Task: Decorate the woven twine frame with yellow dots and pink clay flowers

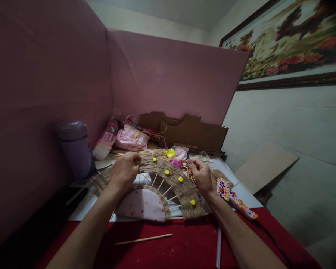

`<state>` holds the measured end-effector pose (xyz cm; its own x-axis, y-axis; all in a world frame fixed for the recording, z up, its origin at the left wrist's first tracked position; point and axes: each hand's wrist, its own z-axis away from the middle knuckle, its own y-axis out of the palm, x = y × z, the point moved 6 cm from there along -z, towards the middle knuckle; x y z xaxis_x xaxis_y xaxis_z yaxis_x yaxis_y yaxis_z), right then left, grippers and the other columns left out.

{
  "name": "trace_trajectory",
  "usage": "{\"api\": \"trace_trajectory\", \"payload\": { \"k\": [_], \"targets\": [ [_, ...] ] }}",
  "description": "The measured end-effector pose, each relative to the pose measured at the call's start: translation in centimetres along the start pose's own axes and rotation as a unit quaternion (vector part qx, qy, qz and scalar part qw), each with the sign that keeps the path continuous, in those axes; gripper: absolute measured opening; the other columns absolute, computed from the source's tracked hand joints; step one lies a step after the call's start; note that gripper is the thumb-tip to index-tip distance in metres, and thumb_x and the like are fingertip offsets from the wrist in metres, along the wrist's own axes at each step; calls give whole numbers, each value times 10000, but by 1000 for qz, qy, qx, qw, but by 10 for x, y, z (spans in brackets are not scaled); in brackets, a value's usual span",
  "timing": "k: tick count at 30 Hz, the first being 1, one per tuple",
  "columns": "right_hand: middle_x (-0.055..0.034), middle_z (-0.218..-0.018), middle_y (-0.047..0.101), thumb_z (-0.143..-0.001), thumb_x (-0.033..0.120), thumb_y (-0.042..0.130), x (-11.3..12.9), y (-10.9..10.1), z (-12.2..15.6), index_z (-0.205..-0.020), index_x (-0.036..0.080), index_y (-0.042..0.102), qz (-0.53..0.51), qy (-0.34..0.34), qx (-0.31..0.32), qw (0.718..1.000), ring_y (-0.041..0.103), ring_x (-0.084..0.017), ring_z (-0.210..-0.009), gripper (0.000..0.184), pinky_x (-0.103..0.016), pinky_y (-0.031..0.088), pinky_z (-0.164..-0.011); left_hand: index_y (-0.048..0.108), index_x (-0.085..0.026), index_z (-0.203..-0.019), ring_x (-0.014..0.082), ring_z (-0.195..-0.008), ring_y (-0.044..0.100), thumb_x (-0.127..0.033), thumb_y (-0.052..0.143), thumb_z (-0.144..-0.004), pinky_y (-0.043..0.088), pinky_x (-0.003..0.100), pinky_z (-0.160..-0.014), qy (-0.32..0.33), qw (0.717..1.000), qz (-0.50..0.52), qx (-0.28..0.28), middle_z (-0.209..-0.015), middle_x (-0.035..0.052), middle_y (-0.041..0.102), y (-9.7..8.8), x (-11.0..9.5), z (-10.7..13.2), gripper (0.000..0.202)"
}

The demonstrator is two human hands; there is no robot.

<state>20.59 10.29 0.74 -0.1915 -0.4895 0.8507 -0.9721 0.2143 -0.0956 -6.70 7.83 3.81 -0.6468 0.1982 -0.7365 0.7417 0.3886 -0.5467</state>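
A half-round fan-shaped craft piece (182,186) of brown twine woven over thin sticks lies before me, with yellow buttons (167,172) along its outer band. Its inner half-circle is covered in white cloth with pink dots (142,206). My left hand (126,170) is over the upper left of the woven band, fingers curled together; what they pinch is hidden. To the right of the band, my right hand (201,175) is raised with thumb and forefinger pressed together. Anything between those fingertips is too small to name.
A flowered glue gun (235,198) lies at the right, its cord trailing forward. One loose stick (143,239) and a clear glue stick (218,247) rest on the red cloth (190,250). A purple tumbler (77,151) stands left; torn cardboard (193,132) leans behind.
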Motion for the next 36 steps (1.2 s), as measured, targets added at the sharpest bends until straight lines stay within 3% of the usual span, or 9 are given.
{"api": "trace_trajectory", "payload": {
  "k": [7,12,17,26,36],
  "targets": [
    [9,-585,535,-780,482,571,-8,7,0,-766,157,640,21,6,53,998,432,-119,-516,332,-231,313,-481,690,-225,-845,179,-722,586,-203,561,-730,341,250,-585,56,989,-135,16,-810,38,691,4,-13,5,175],
    [2,-613,566,-790,496,552,-9,8,0,-777,154,651,27,-11,56,998,451,-125,-533,356,-236,325,-503,664,-223,-742,174,-681,574,-202,575,-712,317,249,-565,43,984,-172,24,-732,22,675,2,-11,4,96],
    [15,-572,518,-784,499,561,-8,9,0,-759,157,642,24,-2,60,998,401,-114,-493,353,-231,292,-467,662,-219,-723,174,-705,575,-178,576,-694,324,245,-566,47,985,-164,28,-766,25,675,1,-8,2,99],
    [-9,-642,570,-787,484,562,-5,17,3,-729,161,648,69,-3,120,990,474,-144,-595,340,-252,348,-565,681,-233,-678,171,-655,559,-208,616,-676,318,250,-565,34,989,-137,36,-696,15,665,1,-4,-1,70],
    [-11,-663,576,-786,414,571,-6,18,4,-704,158,633,92,-13,129,987,484,-137,-606,275,-248,362,-572,683,-221,-700,171,-678,560,-146,580,-673,325,248,-566,43,990,-129,49,-692,18,659,3,-5,2,130]
  ]
}}
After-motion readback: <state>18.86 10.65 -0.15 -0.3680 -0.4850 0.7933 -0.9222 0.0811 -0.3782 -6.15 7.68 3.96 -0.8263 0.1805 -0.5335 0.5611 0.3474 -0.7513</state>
